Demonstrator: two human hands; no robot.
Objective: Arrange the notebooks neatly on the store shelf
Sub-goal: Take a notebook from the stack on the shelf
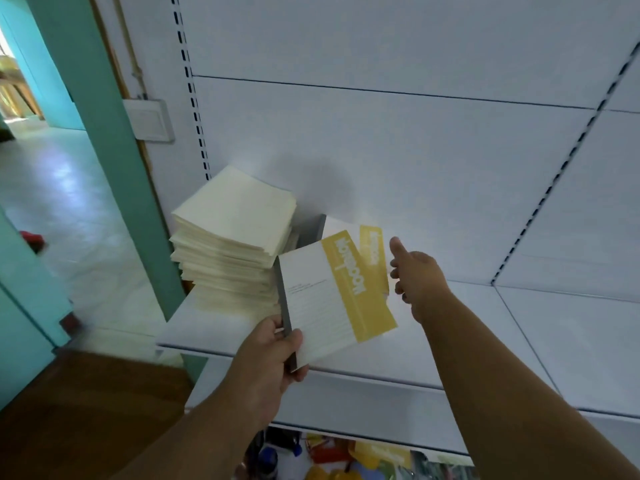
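My left hand (268, 355) grips a white notebook with a yellow band and grey spine (329, 299) by its lower spine corner, holding it tilted over the white shelf (485, 341). Behind it a second notebook of the same kind (363, 244) leans upright against the shelf's back panel. My right hand (415, 275) reaches toward that leaning notebook with thumb raised and fingers loosely bent, touching or nearly touching its right edge. A tall, uneven stack of cream-coloured notebooks (235, 237) stands at the shelf's left end.
The white back panel (381, 140) rises behind the shelf, with slotted uprights on both sides. A teal pillar (114, 161) and a wall switch (149, 121) stand left. Colourful goods (346, 459) lie below the shelf. A brown surface (86, 410) sits at lower left.
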